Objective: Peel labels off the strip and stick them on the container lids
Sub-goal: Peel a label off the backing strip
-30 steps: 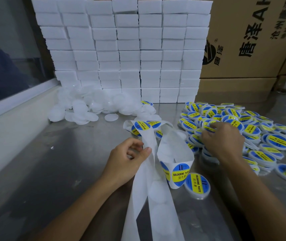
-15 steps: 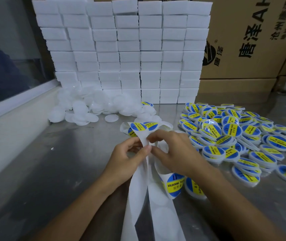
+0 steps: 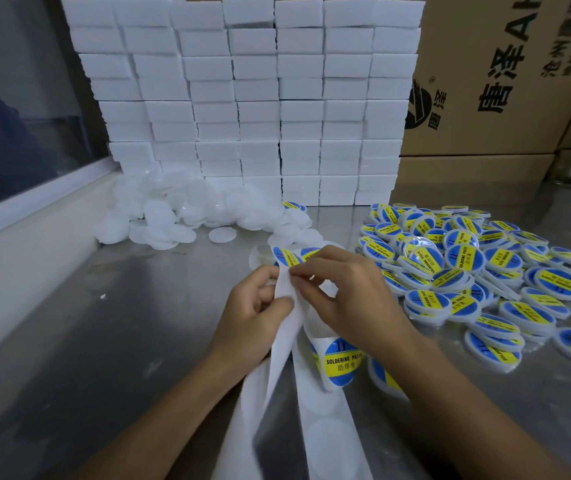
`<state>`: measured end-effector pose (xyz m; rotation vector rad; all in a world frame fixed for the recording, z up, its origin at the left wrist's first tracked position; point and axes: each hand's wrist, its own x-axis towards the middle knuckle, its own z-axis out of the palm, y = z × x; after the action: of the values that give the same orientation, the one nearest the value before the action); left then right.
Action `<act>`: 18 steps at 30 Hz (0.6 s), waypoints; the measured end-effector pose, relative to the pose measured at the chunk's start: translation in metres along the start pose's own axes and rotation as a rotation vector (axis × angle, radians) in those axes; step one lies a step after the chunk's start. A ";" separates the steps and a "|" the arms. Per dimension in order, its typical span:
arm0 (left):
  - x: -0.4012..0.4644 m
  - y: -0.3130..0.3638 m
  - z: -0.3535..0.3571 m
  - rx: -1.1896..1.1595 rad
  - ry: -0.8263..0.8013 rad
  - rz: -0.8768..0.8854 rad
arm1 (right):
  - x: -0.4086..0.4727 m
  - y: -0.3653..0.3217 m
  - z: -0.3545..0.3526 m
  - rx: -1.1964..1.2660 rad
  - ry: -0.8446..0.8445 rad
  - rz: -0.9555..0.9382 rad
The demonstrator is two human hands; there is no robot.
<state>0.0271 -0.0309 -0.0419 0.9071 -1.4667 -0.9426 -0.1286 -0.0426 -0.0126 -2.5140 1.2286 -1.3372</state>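
A long white backing strip runs from the bottom of the view up to my hands and loops over them. My left hand grips the strip between thumb and fingers. My right hand pinches at the edge of a round blue-and-yellow label at the strip's top fold. Another label reading "SOLDERING PASTE" hangs on the strip below my right hand. Bare white lids lie heaped at the back left. Labelled lids are piled on the right.
A wall of stacked white boxes stands behind the lids, with brown cartons to its right. A window ledge borders the steel table on the left. One labelled lid lies by my right wrist.
My right hand left the pile of labelled lids and came left to the strip, where it now picks at a label. My left hand kept hold of the strip.
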 end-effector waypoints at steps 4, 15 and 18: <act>0.003 -0.001 -0.003 -0.002 0.097 -0.037 | -0.001 -0.003 0.002 0.024 -0.023 -0.006; 0.004 -0.008 -0.005 0.280 0.070 0.049 | 0.000 -0.003 0.002 -0.093 -0.022 -0.034; 0.004 -0.006 -0.005 0.319 0.047 0.076 | 0.001 -0.003 0.004 -0.139 -0.029 -0.057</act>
<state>0.0316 -0.0374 -0.0455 1.0877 -1.6266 -0.6361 -0.1236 -0.0419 -0.0131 -2.6714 1.2966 -1.2640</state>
